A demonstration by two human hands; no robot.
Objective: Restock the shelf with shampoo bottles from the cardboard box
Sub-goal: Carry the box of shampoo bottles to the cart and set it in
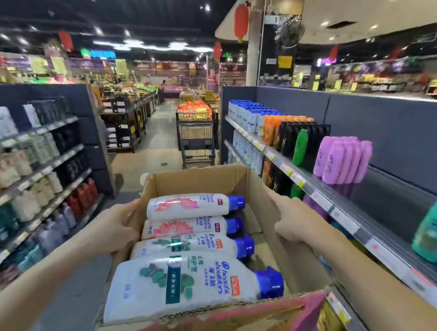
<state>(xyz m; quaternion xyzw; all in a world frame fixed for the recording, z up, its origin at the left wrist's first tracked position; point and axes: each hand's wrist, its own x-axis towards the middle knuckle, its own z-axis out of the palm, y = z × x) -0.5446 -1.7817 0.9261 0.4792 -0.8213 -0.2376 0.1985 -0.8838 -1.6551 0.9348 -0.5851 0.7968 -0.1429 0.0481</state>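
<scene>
Four white shampoo bottles (184, 241) lie flat in the cardboard box (271, 242) we carry down the aisle, left hand (117, 226) and right hand (292, 218) each clamped on a side wall. Beside us, the right-hand shelf (376, 194) shows bare space past the purple bottles (343, 160); next, we judge, comes setting the box down and freeing one hand.
</scene>
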